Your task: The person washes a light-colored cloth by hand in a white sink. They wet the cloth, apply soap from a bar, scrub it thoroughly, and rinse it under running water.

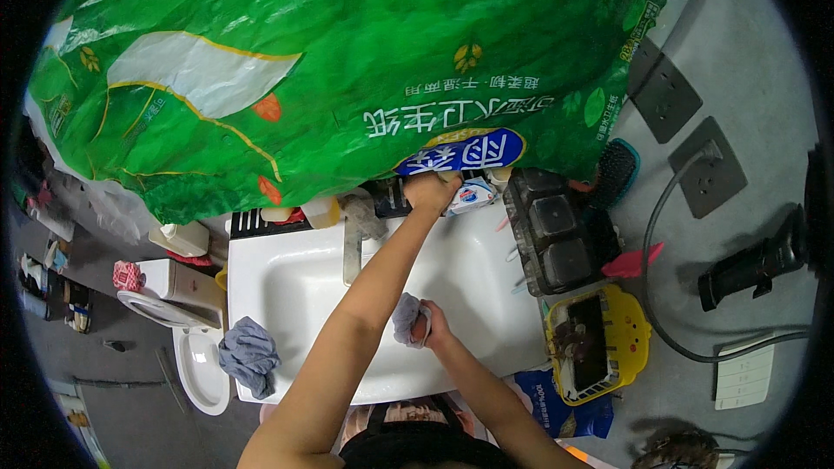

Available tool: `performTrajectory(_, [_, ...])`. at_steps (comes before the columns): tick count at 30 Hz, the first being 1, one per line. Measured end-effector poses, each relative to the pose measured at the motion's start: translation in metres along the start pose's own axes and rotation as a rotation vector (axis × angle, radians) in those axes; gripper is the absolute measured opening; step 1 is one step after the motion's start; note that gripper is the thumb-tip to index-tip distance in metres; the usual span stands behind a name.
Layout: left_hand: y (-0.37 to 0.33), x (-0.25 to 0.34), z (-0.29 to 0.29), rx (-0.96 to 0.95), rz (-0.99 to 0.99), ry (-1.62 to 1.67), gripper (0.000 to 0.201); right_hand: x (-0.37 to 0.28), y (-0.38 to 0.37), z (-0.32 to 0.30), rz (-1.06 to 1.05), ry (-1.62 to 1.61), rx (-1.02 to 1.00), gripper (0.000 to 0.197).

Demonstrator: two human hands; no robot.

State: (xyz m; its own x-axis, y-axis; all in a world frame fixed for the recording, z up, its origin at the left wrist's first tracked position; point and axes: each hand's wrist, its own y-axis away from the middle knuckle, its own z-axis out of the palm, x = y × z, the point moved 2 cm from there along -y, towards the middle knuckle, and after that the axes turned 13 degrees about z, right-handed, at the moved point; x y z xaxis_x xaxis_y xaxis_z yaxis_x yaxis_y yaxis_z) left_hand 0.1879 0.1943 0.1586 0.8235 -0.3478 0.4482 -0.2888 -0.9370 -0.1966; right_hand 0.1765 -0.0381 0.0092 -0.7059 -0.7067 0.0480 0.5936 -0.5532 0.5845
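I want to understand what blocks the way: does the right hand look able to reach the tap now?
Probably not directly: the left forearm crosses between the right hand and the tap, and the right hand holds a cloth.

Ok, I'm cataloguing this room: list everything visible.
Bag: one, green, top
Sink: one, white, centre
Faucet: one, silvery, sink's back
Cloths: two, grey, sink's left, over sink
Tray: one, black, sink's right
Basket: one, yellow, sink's right
Brush: one, black-teal, upper right
Outlets: two, dark, right
Plugged cable: one, grey, right
Toilet: one, white, left
Strip: one, white, lower right
Clutter: uncounted, mixed, around
Left hand: one, bare, below bag
Right hand: one, bare, holding cloth
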Motion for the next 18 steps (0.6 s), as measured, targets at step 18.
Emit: performTrajectory(18, [0.034,0.029,-0.014,0.036,0.202,-0.020,0.080,0.002,0.009,0.010,-0.025,0.064,-0.006,0.042])
